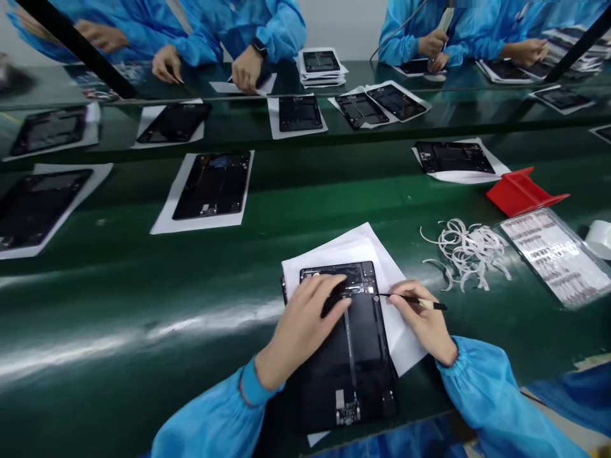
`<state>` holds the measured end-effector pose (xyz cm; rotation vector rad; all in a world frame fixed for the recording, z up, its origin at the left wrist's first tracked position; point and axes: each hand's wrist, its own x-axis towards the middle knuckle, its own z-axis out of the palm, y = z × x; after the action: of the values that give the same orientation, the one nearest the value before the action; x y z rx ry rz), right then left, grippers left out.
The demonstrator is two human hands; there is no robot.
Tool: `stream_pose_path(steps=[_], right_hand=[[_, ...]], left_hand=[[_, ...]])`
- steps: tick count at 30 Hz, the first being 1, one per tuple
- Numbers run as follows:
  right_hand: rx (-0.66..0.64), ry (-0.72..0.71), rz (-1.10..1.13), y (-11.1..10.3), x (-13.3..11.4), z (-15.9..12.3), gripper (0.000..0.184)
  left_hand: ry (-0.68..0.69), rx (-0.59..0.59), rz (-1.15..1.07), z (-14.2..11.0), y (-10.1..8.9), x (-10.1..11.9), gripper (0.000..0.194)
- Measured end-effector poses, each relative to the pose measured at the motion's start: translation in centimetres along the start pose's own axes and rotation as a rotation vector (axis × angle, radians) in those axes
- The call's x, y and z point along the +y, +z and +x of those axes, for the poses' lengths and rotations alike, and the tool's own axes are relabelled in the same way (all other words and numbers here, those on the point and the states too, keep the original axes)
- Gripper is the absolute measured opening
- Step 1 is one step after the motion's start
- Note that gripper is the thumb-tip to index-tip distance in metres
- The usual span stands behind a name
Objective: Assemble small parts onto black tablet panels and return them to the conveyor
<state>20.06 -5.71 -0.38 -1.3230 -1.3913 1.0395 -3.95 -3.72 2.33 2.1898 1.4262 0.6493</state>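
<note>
A black tablet housing (367,356) with exposed inner parts lies on white paper sheets (401,343) in front of me. My left hand (308,318) rests over its upper left part, thumb and fingers spread, the fingertips near a silvery strip. In my right hand (424,318) is a thin dark pair of tweezers (410,298) with a pale section, pinched between thumb and fingers. Their tip points left, at the housing's upper right edge beside a small round part; whether it touches cannot be told. Another dark edge shows beneath the papers at the left.
To the right lie curled white strips (470,248), a red scoop-like tray (525,191), a clear bag of small parts (561,254) and a white roll (599,238). More open tablets (214,184) on paper line the green bench (143,273). Co-workers in blue sleeves (281,32) work opposite.
</note>
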Motion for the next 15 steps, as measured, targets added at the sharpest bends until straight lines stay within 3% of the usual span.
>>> stream_pose_path(steps=[2,5,10,15], right_hand=[[0.037,0.025,0.027,0.3,0.3,-0.2,0.008],[0.025,0.009,0.065,0.5,0.5,-0.4,0.007],[0.014,0.000,0.076,0.8,0.4,-0.4,0.008],[-0.007,-0.021,0.076,1.0,0.6,-0.2,0.009]], left_hand=[[0.064,-0.094,-0.038,2.0,1.1,0.9,0.031],[0.097,-0.102,-0.090,3.6,2.5,1.4,0.019],[0.058,-0.065,-0.121,3.2,3.2,0.9,0.011],[0.016,-0.110,-0.108,2.2,3.4,0.5,0.009]])
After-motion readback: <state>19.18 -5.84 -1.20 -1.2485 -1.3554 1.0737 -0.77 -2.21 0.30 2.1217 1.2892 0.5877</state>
